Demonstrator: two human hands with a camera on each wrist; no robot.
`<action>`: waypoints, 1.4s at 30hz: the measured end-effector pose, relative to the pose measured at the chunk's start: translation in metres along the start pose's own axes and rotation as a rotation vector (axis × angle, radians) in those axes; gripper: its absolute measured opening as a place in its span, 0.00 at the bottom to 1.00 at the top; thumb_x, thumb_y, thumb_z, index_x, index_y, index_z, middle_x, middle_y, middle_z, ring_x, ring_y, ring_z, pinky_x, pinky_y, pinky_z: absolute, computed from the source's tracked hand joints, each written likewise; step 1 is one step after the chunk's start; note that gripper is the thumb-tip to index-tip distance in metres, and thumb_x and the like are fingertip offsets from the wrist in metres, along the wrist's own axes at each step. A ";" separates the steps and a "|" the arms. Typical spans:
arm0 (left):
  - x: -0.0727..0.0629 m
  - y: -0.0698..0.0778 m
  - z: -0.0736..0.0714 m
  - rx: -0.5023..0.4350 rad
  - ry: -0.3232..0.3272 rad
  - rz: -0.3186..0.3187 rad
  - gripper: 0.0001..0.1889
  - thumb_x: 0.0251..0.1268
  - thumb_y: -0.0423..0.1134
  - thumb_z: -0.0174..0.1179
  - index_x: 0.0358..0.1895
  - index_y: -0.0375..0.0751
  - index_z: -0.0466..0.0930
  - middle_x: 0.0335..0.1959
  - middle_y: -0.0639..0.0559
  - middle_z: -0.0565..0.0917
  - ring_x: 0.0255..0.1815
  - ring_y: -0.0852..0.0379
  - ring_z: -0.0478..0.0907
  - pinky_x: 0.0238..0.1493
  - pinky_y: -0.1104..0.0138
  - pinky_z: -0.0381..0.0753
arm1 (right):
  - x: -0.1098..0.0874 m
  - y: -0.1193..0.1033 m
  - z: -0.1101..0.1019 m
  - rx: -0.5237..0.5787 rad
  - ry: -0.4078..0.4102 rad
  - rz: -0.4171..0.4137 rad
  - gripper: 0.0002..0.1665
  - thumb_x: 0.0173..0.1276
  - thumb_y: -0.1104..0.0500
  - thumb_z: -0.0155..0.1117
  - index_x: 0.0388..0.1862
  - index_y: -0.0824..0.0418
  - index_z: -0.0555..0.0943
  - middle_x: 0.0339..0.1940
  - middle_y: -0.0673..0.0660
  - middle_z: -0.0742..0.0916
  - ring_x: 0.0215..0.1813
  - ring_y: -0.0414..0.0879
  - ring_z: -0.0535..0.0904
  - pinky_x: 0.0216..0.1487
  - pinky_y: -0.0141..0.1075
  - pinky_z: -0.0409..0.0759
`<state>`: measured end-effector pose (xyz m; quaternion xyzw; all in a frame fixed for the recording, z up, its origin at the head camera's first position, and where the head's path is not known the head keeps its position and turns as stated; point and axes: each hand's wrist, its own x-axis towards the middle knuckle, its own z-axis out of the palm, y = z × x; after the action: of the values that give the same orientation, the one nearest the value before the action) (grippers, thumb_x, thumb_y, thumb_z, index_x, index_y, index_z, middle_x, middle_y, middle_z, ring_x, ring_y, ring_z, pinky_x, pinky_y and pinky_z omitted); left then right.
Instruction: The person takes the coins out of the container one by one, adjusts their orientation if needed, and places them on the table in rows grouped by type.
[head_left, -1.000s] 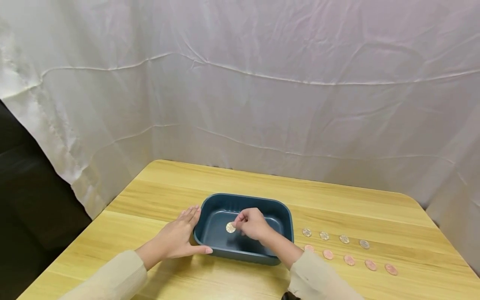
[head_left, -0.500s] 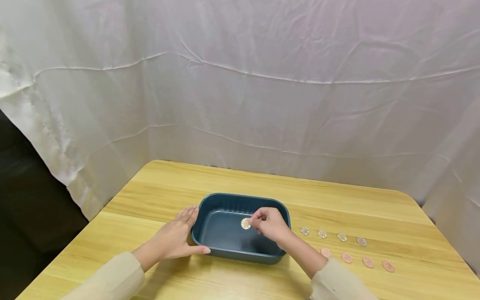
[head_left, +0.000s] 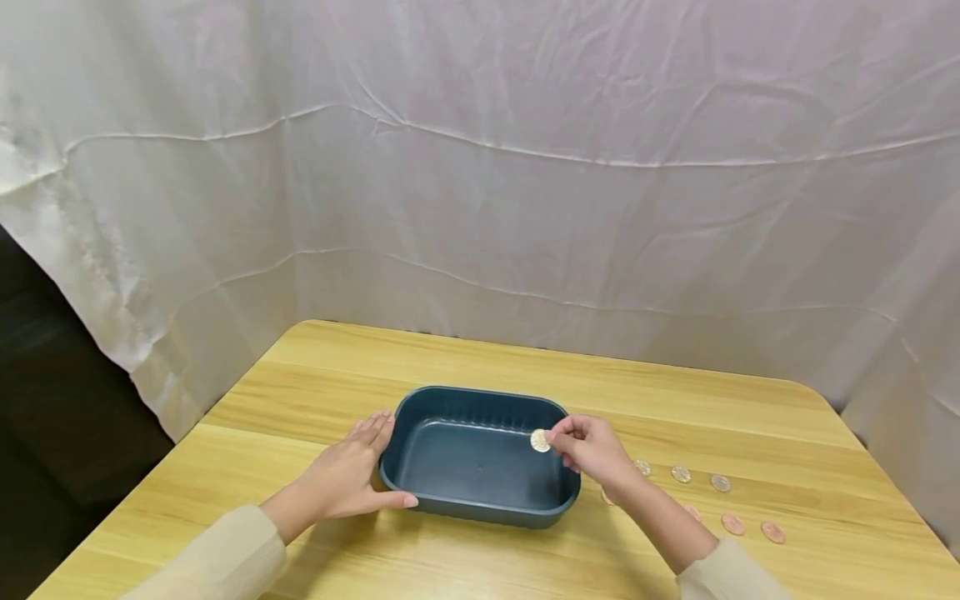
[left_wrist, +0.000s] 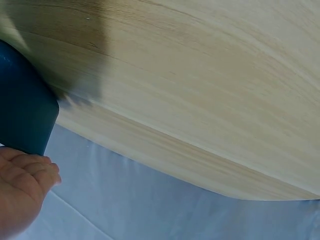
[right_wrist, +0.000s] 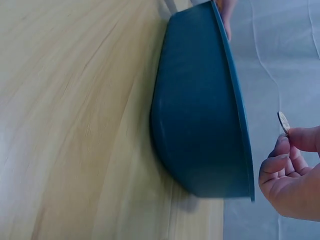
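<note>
A dark blue rectangular bin [head_left: 480, 467] stands on the wooden table. My left hand [head_left: 345, 475] lies against its left end, fingers straight along the side and thumb by the front corner; the left wrist view shows those fingers [left_wrist: 30, 172] at the rim. Between thumb and forefinger my right hand [head_left: 596, 454] pinches a gold-coloured coin [head_left: 540, 440], held above the right end of the bin. In the right wrist view the coin [right_wrist: 283, 122] is seen nearly edge-on, higher than the rim.
To the right lie silvery coins [head_left: 681, 474] in a row, with copper-coloured coins [head_left: 732, 524] in a nearer row. My right forearm covers part of both rows. A pale curtain [head_left: 525, 208] hangs behind the table [head_left: 450, 350].
My right hand has carried the coin rightward, from over the middle of the bin to over its right end. The left hand stays against the bin.
</note>
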<state>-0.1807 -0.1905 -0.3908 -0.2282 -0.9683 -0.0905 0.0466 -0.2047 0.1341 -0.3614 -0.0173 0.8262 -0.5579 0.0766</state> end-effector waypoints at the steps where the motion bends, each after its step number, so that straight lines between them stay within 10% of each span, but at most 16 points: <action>1: 0.000 0.000 0.000 0.003 0.001 0.001 0.59 0.44 0.76 0.52 0.67 0.24 0.57 0.68 0.30 0.61 0.70 0.38 0.59 0.67 0.50 0.64 | -0.001 0.001 -0.004 0.004 0.001 0.000 0.07 0.64 0.63 0.59 0.30 0.67 0.76 0.19 0.51 0.77 0.21 0.41 0.69 0.22 0.30 0.69; 42: -0.001 -0.006 0.003 -0.002 0.008 -0.016 0.59 0.44 0.76 0.53 0.68 0.27 0.56 0.70 0.34 0.60 0.71 0.39 0.58 0.66 0.51 0.66 | -0.041 0.106 -0.190 -0.251 0.153 0.211 0.16 0.71 0.53 0.50 0.37 0.64 0.79 0.24 0.44 0.76 0.27 0.35 0.69 0.30 0.29 0.73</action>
<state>-0.1831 -0.1955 -0.3943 -0.2201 -0.9698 -0.0929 0.0493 -0.1863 0.3534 -0.3857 0.1025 0.8901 -0.4388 0.0687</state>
